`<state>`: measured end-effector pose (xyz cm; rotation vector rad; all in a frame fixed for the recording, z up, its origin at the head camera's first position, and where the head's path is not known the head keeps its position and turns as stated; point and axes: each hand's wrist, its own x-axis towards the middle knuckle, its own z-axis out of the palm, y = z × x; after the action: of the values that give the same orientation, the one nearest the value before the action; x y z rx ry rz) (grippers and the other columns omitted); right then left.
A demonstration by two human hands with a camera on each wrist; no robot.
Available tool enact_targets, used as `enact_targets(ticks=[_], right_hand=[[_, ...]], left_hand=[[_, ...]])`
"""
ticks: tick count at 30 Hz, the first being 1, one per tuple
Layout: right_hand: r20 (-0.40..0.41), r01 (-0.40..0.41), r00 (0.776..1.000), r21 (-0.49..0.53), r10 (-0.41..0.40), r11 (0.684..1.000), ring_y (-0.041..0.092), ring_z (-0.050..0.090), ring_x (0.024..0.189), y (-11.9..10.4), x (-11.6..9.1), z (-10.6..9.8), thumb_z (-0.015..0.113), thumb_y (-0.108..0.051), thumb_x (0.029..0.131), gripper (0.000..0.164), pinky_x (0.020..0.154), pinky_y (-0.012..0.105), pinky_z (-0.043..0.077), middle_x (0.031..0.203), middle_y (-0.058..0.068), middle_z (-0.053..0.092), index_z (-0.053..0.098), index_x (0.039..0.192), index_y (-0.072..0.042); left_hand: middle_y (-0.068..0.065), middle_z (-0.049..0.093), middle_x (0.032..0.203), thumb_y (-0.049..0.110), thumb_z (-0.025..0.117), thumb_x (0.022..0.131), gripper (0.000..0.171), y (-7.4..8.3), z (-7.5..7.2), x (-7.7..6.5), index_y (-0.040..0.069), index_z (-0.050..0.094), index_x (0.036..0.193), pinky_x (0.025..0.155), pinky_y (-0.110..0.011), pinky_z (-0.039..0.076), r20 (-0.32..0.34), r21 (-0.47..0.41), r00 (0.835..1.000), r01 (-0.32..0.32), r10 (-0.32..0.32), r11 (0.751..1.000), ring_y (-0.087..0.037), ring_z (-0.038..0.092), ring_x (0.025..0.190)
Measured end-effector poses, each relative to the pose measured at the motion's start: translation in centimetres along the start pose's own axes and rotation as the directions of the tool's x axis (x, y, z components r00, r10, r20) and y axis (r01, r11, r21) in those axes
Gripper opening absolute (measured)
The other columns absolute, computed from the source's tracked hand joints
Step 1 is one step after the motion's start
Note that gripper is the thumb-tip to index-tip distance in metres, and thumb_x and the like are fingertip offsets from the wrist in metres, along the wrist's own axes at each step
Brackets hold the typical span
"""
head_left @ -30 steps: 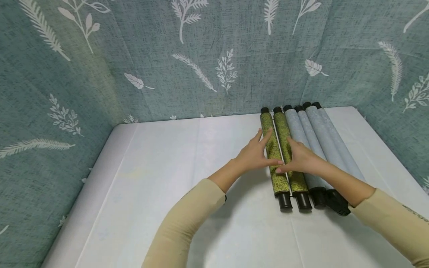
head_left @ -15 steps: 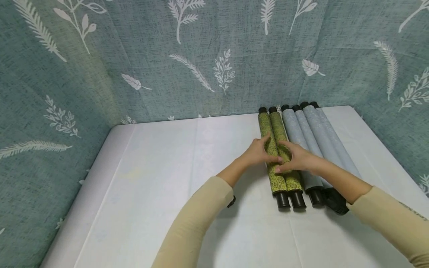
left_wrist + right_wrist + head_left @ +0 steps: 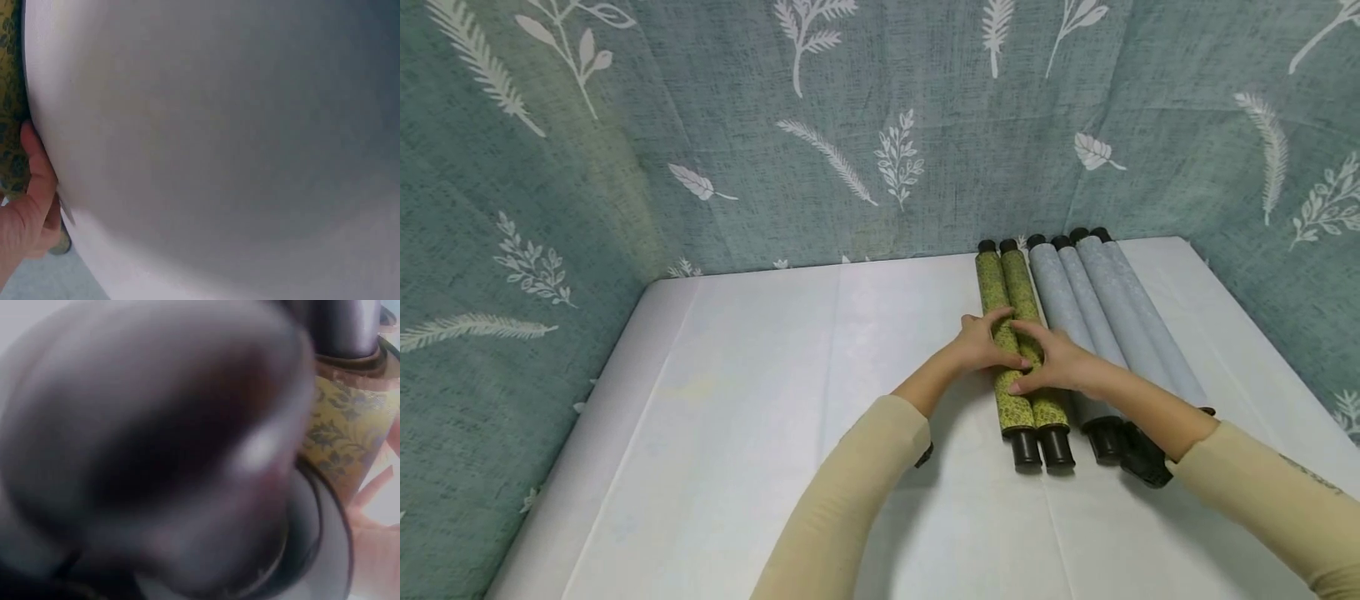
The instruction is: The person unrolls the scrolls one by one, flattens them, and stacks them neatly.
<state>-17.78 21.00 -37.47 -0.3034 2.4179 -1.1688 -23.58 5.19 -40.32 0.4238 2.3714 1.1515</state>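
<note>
Two yellow-green patterned scrolls with black end knobs lie side by side. My left hand (image 3: 983, 343) holds the left yellow-green scroll (image 3: 1017, 412) around its middle, thumb across the top. On the other side, my right hand (image 3: 1063, 360) curls around the right yellow-green scroll (image 3: 1048, 408), with its thumb reaching over toward the left one. In the left wrist view, fingers (image 3: 40, 172) lie along the side of a yellow scroll (image 3: 9, 94). A large blurred dark knob (image 3: 187, 444) fills much of the right wrist view, with patterned yellow paper (image 3: 350, 425) behind it.
Several pale grey-blue scrolls (image 3: 1060, 292) with black knobs lie in a row to the right, under my right forearm. Everything rests on a white-covered table (image 3: 737, 417). A teal leaf-print cloth (image 3: 737, 125) rises behind and at both sides.
The two yellow-green scrolls have come together, the gap between them narrowing. A wider gap now separates them from the grey-blue scrolls. My hands have closed in around them.
</note>
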Motion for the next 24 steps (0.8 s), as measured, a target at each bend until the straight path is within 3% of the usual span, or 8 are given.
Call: enact_targets(ticks=[8, 13, 17, 24], right_hand=[[0.008, -0.045, 0.999, 0.083, 0.045, 0.995, 0.057, -0.009, 0.134, -0.2, 0.4, 0.6, 0.079, -0.026, 0.077, 0.100, 0.095, 0.074, 0.020, 0.149, 0.037, -0.009, 0.015, 0.151, -0.008], [-0.012, -0.038, 0.999, 0.127, 0.040, 0.991, 0.056, -0.008, 0.135, -0.3, 0.7, 0.8, 0.080, -0.024, 0.076, 0.099, 0.097, 0.072, 0.020, 0.148, 0.037, -0.010, 0.016, 0.151, -0.009], [-0.003, -0.039, 0.999, 0.167, 0.040, 0.985, 0.054, -0.004, 0.137, -0.3, 0.8, 1.1, 0.080, -0.023, 0.076, 0.102, 0.100, 0.070, 0.019, 0.152, 0.032, -0.008, 0.014, 0.152, -0.010], [0.013, -0.017, 1.000, 0.214, 0.015, 0.977, 0.050, 0.002, 0.139, 0.1, 1.0, 1.6, 0.080, -0.022, 0.076, 0.106, 0.102, 0.068, 0.019, 0.155, 0.025, -0.004, 0.008, 0.153, -0.011]], left_hand=[[-0.026, 0.015, 0.151, 0.023, 0.082, 0.075, 0.082, 0.3, -0.1, -0.3, 0.025, 0.039, 0.145, 0.095, -0.049, 0.042, -0.044, -0.118, 0.999, 0.017, -0.022, 0.993, -0.041, 0.027, 0.136], [-0.017, 0.024, 0.153, 0.017, 0.081, 0.075, 0.081, 0.4, -0.3, -0.7, 0.022, 0.039, 0.145, 0.094, -0.045, 0.044, -0.040, -0.180, 0.999, 0.004, -0.012, 0.984, -0.033, 0.030, 0.137], [-0.009, 0.030, 0.153, 0.006, 0.080, 0.075, 0.081, 0.6, -0.3, -1.0, 0.020, 0.040, 0.144, 0.102, -0.045, 0.039, -0.027, -0.274, 0.999, 0.027, -0.036, 0.961, -0.028, 0.030, 0.139], [-0.008, 0.029, 0.153, -0.004, 0.078, 0.073, 0.080, 0.8, -0.1, -1.3, 0.020, 0.044, 0.142, 0.106, -0.045, 0.034, 0.001, -0.354, 0.994, 0.101, -0.108, 0.930, -0.029, 0.026, 0.140]])
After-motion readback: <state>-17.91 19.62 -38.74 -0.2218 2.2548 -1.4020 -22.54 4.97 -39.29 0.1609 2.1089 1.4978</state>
